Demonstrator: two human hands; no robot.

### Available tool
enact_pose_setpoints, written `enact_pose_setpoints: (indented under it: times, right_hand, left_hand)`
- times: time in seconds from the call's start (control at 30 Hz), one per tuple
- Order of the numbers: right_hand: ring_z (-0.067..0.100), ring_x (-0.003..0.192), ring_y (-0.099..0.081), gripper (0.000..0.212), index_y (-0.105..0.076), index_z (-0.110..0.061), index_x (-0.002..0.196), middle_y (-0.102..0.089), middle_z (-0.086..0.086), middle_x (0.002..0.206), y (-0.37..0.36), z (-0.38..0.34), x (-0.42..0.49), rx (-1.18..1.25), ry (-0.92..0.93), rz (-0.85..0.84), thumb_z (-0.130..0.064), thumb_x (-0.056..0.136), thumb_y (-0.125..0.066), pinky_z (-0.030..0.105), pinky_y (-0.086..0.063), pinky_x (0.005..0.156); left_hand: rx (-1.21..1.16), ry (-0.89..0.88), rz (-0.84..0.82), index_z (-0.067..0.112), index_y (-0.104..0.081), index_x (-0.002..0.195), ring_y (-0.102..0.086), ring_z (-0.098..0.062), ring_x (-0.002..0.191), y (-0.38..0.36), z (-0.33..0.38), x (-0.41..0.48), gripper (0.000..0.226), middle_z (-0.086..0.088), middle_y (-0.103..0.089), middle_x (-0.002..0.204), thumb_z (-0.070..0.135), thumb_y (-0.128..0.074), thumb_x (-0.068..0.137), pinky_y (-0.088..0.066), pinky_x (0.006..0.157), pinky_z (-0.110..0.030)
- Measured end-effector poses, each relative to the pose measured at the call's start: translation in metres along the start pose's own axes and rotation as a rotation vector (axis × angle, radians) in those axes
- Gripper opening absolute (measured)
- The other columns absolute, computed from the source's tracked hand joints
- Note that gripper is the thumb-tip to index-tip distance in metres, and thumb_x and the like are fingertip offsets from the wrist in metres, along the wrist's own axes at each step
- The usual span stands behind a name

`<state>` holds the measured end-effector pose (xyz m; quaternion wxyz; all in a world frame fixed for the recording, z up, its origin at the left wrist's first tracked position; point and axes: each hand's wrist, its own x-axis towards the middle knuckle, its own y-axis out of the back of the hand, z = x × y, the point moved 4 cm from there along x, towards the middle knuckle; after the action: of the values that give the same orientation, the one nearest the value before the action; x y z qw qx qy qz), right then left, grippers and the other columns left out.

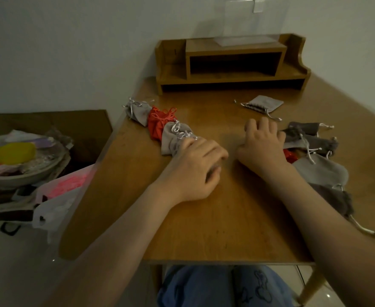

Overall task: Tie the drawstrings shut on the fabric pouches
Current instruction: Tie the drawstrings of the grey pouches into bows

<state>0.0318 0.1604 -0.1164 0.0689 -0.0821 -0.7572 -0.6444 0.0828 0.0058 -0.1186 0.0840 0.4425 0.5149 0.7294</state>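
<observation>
The person sits at a wooden surface (204, 229), and the pouches lie on it in two groups. On the left there is a row of pouches (173, 136), grey and red, whose cords look knotted already. On the right there is a pile of pouches (321, 170) whose white cords (307, 145) lie loose. One single pouch (265, 104) lies apart, farther back. The left hand (195, 169) rests on the surface just beside the near end of the row, with its fingers loosely curled, and it seems to hold nothing. The right hand (263, 145) is released too. Its fingers are spread, and the tips reach the edge of the pile at a dark grey pouch (312, 141). The step in hand is probably to take the next pouch that is not tied. To do it well, the right hand should pick only one pouch, because the cords of the neighbours cross each other and could drag a second pouch along. It is better to grip the fabric body first and bring it to the free middle between the hands. There each hand can take one cord end, pull both until the mouth is gathered tightly, and then make the knot close to the fabric.
</observation>
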Motion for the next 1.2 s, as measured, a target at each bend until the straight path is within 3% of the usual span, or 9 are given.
enact_pose_setpoints:
  times: [0.1,0.2,0.37,0.6,0.7,0.77,0.83,1.07,1.2]
  right_hand:
    - [0.039,0.135,-0.026,0.061,-0.034,-0.007,0.137,-0.031,0.018,0.143,0.001,0.010,0.000,-0.066,-0.157,-0.064,-0.035,0.088,-0.055,0.053,-0.024,0.109]
    - [0.039,0.128,-0.039,0.054,-0.035,-0.006,0.136,-0.040,0.019,0.138,-0.003,0.015,0.003,-0.085,-0.201,-0.127,-0.031,0.092,-0.054,0.050,-0.033,0.104]
    - [0.029,0.103,-0.058,0.033,-0.047,-0.009,0.123,-0.057,0.014,0.118,0.001,0.016,0.005,0.159,-0.104,-0.070,-0.010,0.092,-0.056,0.034,-0.048,0.078]
    - [0.014,0.106,-0.058,0.036,-0.059,-0.015,0.119,-0.062,0.003,0.113,0.011,-0.020,-0.007,0.530,0.342,0.013,0.003,0.091,-0.043,0.015,-0.040,0.081]
    - [0.018,0.122,-0.047,0.049,-0.048,-0.012,0.132,-0.051,0.005,0.131,0.014,-0.006,0.003,0.508,0.176,0.121,0.006,0.087,-0.046,0.026,-0.040,0.096]
    - [0.031,0.134,-0.033,0.057,-0.035,-0.010,0.142,-0.038,0.012,0.144,0.007,0.009,0.011,0.329,-0.033,0.036,-0.001,0.087,-0.047,0.044,-0.029,0.107]
    - [0.035,0.136,-0.025,0.052,-0.033,-0.011,0.143,-0.031,0.014,0.148,-0.002,0.016,0.013,0.227,-0.148,-0.125,-0.015,0.092,-0.044,0.047,-0.022,0.109]
    - [0.034,0.116,-0.043,0.012,-0.051,-0.015,0.102,-0.054,0.011,0.109,-0.005,0.011,0.015,0.331,-0.115,-0.150,-0.022,0.094,-0.047,0.044,-0.030,0.098]
    - [0.011,0.075,-0.050,0.006,-0.046,-0.016,0.098,-0.049,-0.004,0.081,0.002,0.011,0.013,0.683,-0.079,-0.006,-0.017,0.094,-0.049,0.024,-0.038,0.061]
  left_hand:
    - [0.088,0.055,-0.108,0.019,-0.064,0.105,-0.056,-0.013,0.099,-0.012,-0.010,-0.003,0.024,0.006,-0.062,0.105,0.027,-0.051,0.087,-0.024,0.093,-0.032]
    - [0.129,0.122,-0.082,0.019,-0.063,0.101,-0.057,-0.015,0.097,-0.016,-0.018,-0.003,0.023,0.006,-0.063,0.102,0.026,-0.044,0.091,-0.026,0.089,-0.034]
    - [0.132,0.198,-0.023,0.020,-0.062,0.098,-0.056,-0.013,0.099,-0.012,-0.020,-0.001,0.033,0.008,-0.062,0.100,0.042,-0.037,0.093,-0.020,0.089,-0.030]
    - [0.126,0.267,-0.047,0.018,-0.059,0.107,-0.056,-0.014,0.099,-0.014,-0.022,-0.001,0.035,0.005,-0.062,0.101,0.039,-0.034,0.095,-0.016,0.084,-0.028]
    - [0.164,0.254,-0.067,0.019,-0.060,0.103,-0.057,-0.015,0.097,-0.016,-0.022,-0.003,0.035,0.006,-0.063,0.100,0.036,-0.031,0.092,-0.018,0.085,-0.030]
    - [0.173,0.253,-0.058,0.020,-0.062,0.099,-0.057,-0.015,0.095,-0.015,-0.022,-0.003,0.034,0.006,-0.063,0.098,0.034,-0.032,0.092,-0.020,0.086,-0.033]
    - [0.179,0.258,-0.049,0.020,-0.062,0.096,-0.058,-0.016,0.094,-0.015,-0.022,-0.003,0.033,0.006,-0.063,0.096,0.033,-0.033,0.091,-0.020,0.087,-0.034]
    - [0.164,0.290,-0.077,0.018,-0.060,0.119,-0.055,-0.017,0.108,-0.015,-0.023,-0.003,0.029,0.003,-0.063,0.112,0.026,-0.044,0.095,-0.017,0.093,-0.035]
    - [0.154,0.251,-0.099,0.021,-0.064,0.119,-0.053,-0.017,0.105,-0.017,-0.023,-0.004,0.045,0.003,-0.061,0.105,0.031,-0.030,0.093,-0.020,0.092,-0.040]
